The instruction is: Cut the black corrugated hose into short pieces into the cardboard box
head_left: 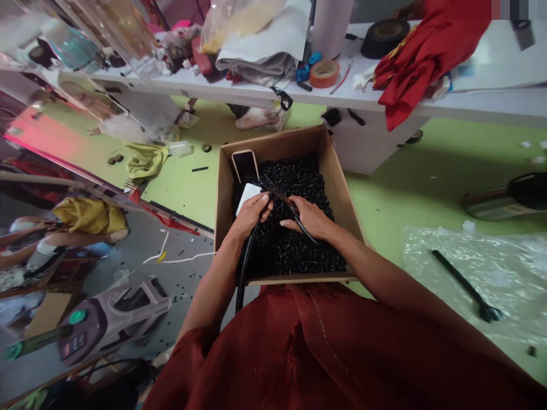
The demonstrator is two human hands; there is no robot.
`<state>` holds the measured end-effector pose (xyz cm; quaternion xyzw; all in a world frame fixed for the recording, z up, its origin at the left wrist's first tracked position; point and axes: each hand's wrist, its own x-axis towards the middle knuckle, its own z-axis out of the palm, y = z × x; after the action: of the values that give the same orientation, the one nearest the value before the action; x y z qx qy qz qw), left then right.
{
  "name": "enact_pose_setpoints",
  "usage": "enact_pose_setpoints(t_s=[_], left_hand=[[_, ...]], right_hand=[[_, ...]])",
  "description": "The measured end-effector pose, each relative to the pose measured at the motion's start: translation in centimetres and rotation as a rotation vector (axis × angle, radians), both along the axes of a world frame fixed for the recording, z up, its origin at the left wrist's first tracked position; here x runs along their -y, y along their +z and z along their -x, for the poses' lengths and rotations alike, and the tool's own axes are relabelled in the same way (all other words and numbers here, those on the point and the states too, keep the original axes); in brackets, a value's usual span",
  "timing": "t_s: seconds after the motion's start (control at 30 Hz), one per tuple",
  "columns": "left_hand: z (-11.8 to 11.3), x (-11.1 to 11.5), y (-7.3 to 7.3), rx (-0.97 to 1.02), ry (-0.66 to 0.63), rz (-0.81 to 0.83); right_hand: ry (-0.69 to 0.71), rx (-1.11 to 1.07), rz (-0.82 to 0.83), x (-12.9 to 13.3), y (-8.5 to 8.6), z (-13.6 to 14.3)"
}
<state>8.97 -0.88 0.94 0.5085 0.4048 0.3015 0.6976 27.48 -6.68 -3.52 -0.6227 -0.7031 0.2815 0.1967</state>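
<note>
A ribbed black tube (244,265) runs up from the box's near edge into my left hand (255,212), which is closed round its upper end. Thin black wires (280,196) come out there and bend across to the right. My right hand (311,217) has these wires between its fingers and thumb, and their loose end slants down over the palm side. Both hands are above an open cardboard box (356,228) full of small black pieces (294,171). Inside it, a phone-like dark panel with a pale frame (245,165) leans on the far wall, near a white card-like piece (248,196).
A white shelf (359,94) crosses the far side, bearing orange tape (323,74), black tape (384,39) and a red cloth (427,62). Clear plastic (427,285) with a black cable bundle (464,279) lies right. A plastic stool (115,319) and a seated person (38,250) are left.
</note>
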Motion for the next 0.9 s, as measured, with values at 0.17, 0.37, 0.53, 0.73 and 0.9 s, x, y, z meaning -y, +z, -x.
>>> enact_pose_setpoints(t_s=[0.17, 0.37, 0.53, 0.73, 0.9], left_hand=[[-0.2, -0.2, -0.5, -0.037, -0.006, -0.021], [-0.1, -0.2, -0.7, -0.033, -0.013, -0.037], [-0.2, -0.2, -0.6, -0.052, -0.019, -0.024], [-0.3, -0.4, -1.5, -0.044, -0.021, -0.037], [-0.4, -0.5, -2.3, 0.010, 0.001, 0.032]], right_hand=[[0.027, 0.002, 0.005, 0.0, 0.4, -0.1], [0.038, -0.076, 0.023, 0.0, 0.2, -0.1], [0.036, -0.071, 0.020, 0.1, 0.1, 0.0], [0.017, -0.013, 0.024, 0.2, 0.2, 0.0], [0.009, 0.037, 0.030, 0.1, 0.2, 0.0]])
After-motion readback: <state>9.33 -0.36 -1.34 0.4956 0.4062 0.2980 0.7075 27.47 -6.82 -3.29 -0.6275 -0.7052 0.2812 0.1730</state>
